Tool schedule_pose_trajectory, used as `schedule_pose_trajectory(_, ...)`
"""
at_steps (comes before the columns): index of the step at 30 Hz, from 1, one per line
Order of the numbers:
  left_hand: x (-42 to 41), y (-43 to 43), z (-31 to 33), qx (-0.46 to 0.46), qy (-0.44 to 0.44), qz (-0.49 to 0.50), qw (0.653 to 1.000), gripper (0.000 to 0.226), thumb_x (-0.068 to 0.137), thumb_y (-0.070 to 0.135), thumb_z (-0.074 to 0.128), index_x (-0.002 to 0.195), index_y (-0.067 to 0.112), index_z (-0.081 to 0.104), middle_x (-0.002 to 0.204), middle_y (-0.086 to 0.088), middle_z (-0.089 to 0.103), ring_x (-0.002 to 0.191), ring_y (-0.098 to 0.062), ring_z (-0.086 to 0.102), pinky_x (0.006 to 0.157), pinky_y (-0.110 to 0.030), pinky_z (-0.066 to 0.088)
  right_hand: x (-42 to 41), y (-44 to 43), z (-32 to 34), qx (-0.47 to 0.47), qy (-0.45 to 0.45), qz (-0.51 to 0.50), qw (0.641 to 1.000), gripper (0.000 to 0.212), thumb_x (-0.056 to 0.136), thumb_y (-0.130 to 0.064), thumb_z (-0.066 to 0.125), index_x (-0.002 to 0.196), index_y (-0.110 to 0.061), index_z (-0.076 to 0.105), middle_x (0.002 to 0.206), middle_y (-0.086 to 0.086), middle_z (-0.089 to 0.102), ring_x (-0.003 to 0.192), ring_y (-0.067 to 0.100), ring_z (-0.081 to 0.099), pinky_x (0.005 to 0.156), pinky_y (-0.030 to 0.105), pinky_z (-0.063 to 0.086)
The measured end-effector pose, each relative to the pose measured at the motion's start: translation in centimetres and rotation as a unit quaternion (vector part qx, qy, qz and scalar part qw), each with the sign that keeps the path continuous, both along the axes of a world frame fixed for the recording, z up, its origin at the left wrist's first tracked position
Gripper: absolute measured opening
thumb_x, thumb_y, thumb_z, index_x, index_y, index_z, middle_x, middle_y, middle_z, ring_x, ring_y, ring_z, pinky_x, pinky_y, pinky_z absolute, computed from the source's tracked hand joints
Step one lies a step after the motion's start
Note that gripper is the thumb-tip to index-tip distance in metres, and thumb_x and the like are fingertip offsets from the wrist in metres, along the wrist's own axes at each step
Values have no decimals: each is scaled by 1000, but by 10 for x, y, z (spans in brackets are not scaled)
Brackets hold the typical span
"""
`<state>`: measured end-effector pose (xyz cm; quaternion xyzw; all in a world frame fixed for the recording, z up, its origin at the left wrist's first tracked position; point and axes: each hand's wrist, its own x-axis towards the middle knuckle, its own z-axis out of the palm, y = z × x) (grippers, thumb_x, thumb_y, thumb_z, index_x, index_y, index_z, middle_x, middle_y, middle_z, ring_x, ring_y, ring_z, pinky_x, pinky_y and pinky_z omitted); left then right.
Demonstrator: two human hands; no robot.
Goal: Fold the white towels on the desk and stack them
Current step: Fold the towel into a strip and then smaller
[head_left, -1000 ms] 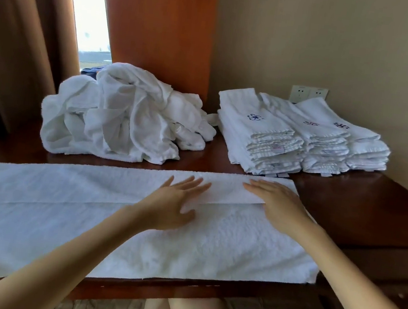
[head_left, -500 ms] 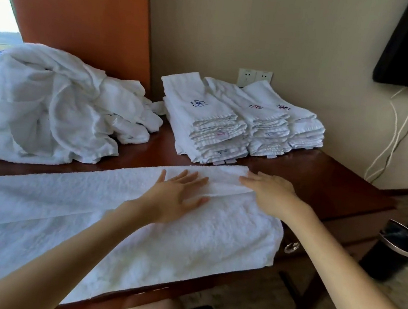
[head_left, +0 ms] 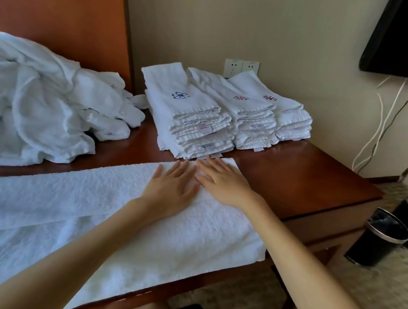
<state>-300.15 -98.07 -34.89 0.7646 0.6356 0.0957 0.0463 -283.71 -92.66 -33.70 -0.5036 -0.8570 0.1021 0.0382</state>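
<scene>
**Desk:** Where was the towel, and what were the hands doing?

**Operator:** I had the spread white towel (head_left: 74, 204) lying lengthwise along the front of the desk (head_left: 297, 182), with a folded-over band running down its far side. The left hand (head_left: 171, 189) and right hand (head_left: 223, 180) lay flat on that band near the towel's right end. They were side by side, fingers straight, gripping nothing.

**Desk:** How much room was there at the edges?

**Operator:** The towel's right short edge stopped well short of the desk's right edge, so there was bare wood there. Its near long edge ran close along the desk front. The right fingertips sat just beside the folded towel stacks (head_left: 192, 119) at the back right. A strip of bare wood separated the spread towel from the crumpled towel heap (head_left: 35, 106) at the back left. Two black waste bins (head_left: 381, 240) stood on the floor off the desk's right end.

**Desk:** Anything you couldn't see?

**Operator:** The towel's left end and part of the heap were cut off by the frame, and my forearms covered stretches of the towel. I counted perhaps three stacks, but they overlapped. Their labels were too small to read.
</scene>
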Motion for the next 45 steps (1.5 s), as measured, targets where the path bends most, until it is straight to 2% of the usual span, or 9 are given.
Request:
schedule_pose_trajectory(5,8,0,8,-15,23,14,1000,58,102,47,19,155,25,7,163,0,0,149,-17,-4,120,-44,-4,5,16,4,-18,26,12,999,63,99,-58,28,154,-32,13,162,-8,0,149,13,-3,118,32,3)
schedule_pose_trajectory(9,26,-25,14,-33,33,-37,998,58,102,50,17,155,30,4,162,3,-3,149,-26,-6,118,-54,-4,25,-2,15,-139,313,-2,940,46,102,-33,46,146,-22,39,152,-6,38,139,9,35,109,22,30)
schedule_pose_trajectory(14,59,-67,0,5,53,-133,990,73,93,67,16,154,32,-1,161,5,-11,148,-21,-13,118,-54,-5,84,-55,11,135,253,-146,947,21,96,-23,56,113,-24,67,108,-8,64,98,10,62,78,30,50)
schedule_pose_trajectory(17,69,-74,-9,50,112,-117,986,86,86,76,22,154,30,-5,161,3,-13,148,-23,-12,118,-53,-2,105,-110,-9,182,253,-272,910,11,94,-38,54,95,-30,62,90,-14,62,80,11,60,58,26,39)
schedule_pose_trajectory(21,70,-70,-11,69,124,-118,983,95,82,80,31,154,30,-4,162,1,-10,149,-26,-9,118,-54,1,102,-141,-28,95,276,-314,903,31,94,-55,46,111,-29,49,82,-20,55,83,14,59,70,33,45)
schedule_pose_trajectory(31,62,-100,-4,93,107,-188,972,114,62,91,42,153,28,13,162,-3,5,149,-26,-6,117,-59,3,113,-137,-25,-70,538,-168,823,17,91,-26,65,106,-32,61,61,-8,51,61,6,48,57,14,36)
schedule_pose_trajectory(34,53,-124,-5,137,170,-163,962,92,55,73,71,125,14,58,145,-15,45,143,-34,27,106,-62,33,116,-133,-11,-106,560,-113,814,29,97,-11,50,99,-23,76,81,-14,67,74,3,61,65,12,45)
schedule_pose_trajectory(38,33,-136,-9,237,20,-108,965,27,68,12,80,89,11,63,122,-15,58,134,-38,42,102,-58,41,117,-128,1,-120,548,-49,826,48,89,13,45,120,-16,67,114,2,71,107,13,66,86,22,52)
schedule_pose_trajectory(45,4,-128,32,195,-181,-35,963,15,98,31,51,98,18,59,92,5,63,83,-20,60,65,-35,46,93,-95,18,26,524,-94,846,12,88,-19,68,83,-8,68,92,0,54,83,5,53,76,13,42)
